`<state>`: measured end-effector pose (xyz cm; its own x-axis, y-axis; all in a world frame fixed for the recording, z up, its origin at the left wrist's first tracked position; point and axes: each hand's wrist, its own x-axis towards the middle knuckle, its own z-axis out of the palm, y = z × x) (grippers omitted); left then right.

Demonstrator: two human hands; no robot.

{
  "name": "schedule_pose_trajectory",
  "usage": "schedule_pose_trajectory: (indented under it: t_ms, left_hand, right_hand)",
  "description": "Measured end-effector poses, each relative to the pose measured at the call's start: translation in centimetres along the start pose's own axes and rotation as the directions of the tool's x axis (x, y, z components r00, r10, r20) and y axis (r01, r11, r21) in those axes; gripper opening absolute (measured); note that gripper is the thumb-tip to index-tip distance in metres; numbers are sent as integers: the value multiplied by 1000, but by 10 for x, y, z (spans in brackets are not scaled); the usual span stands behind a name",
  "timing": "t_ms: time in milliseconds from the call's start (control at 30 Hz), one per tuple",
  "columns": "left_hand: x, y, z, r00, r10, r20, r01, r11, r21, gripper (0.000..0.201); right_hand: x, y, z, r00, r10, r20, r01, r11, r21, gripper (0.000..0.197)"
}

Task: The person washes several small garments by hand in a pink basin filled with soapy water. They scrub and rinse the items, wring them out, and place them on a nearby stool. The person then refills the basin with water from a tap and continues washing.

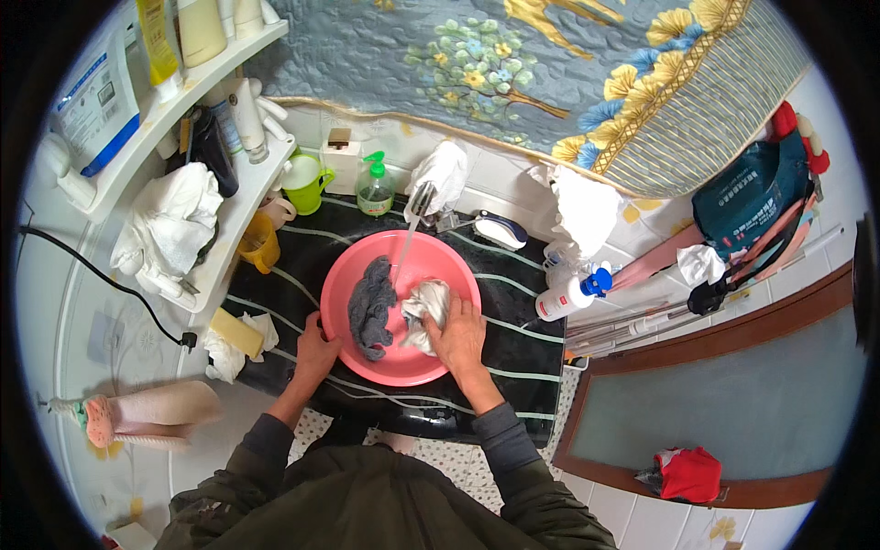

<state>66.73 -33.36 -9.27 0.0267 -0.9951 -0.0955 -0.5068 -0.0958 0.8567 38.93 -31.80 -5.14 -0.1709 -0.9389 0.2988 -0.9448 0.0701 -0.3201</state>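
A pink basin (335,275) sits on a black striped counter beneath a metal faucet (422,197), and a thin stream of water runs down into it. Inside, a dark grey cloth (370,309) lies on the left and a bunched white cloth (425,310) on the right. My right hand (461,337) is over the basin's right side, its fingers closed on the white cloth. At the lower left, my left hand (316,352) grips the basin's rim; part of its fingers is hidden.
Behind the basin stand a green pump bottle (375,188) and a brush (500,229). A white bottle with a blue pump (568,298) is on the right. Yellow (260,243) and green (305,183) cups stand left, beside a crowded white shelf (240,206). A patterned curtain (458,73) hangs above.
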Motion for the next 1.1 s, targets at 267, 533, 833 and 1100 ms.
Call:
schedule_pose_trajectory:
  t_ms: [267, 533, 833, 1100]
  left_hand:
    - [-16, 26, 7, 934, 321, -160, -239, 890, 390, 72]
    - [-6, 6, 18, 929, 359, -93, -251, 792, 556, 76]
    - [-5, 4, 20, 942, 329, -62, -242, 798, 552, 80]
    - [-5, 3, 17, 948, 315, -51, -234, 794, 561, 79]
  right_hand:
    - [-22, 21, 14, 992, 10, -122, -23, 994, -106, 34]
    - [-28, 22, 22, 990, 0, -141, -12, 996, -85, 21]
    - [-35, 24, 20, 984, 5, -179, -9, 1000, -25, 21]
    - [-34, 18, 22, 977, 19, -214, -18, 1000, 8, 21]
